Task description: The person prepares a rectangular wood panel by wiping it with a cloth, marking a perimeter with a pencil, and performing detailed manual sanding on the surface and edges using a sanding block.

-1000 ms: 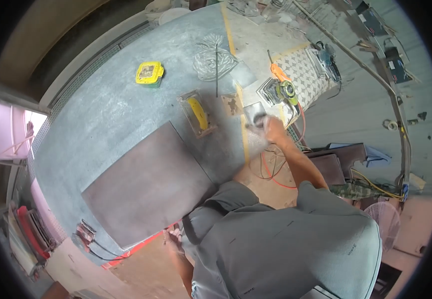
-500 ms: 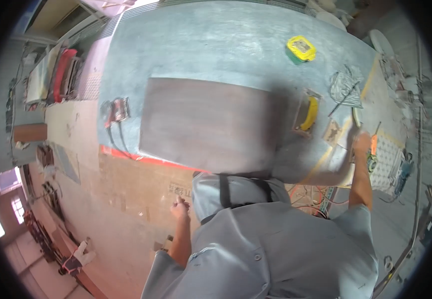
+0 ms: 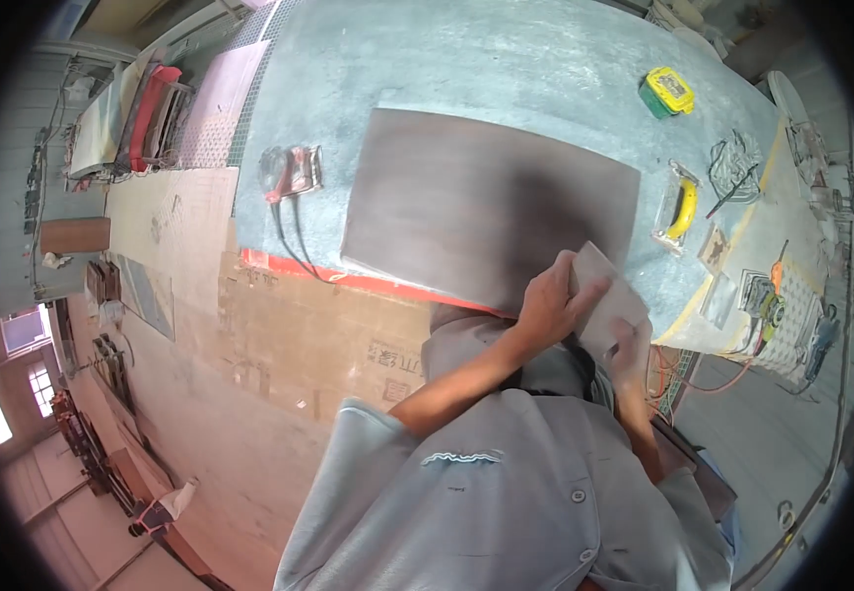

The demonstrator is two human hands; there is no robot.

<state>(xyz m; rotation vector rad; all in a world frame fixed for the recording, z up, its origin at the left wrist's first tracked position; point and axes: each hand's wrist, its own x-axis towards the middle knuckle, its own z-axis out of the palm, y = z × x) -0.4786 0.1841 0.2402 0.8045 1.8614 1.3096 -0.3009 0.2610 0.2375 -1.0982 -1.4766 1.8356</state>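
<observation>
The right hand (image 3: 628,357) blurs, its fingers hard to make out; it and the left hand (image 3: 545,307), apart earlier, now grip a pale sheet (image 3: 615,304).

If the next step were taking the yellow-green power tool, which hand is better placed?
Probably the right hand: it is nearer the yellow-green power tool. The left hand is farther across, gripping the pale grey sheet; the right's own hold is blurred.
</observation>
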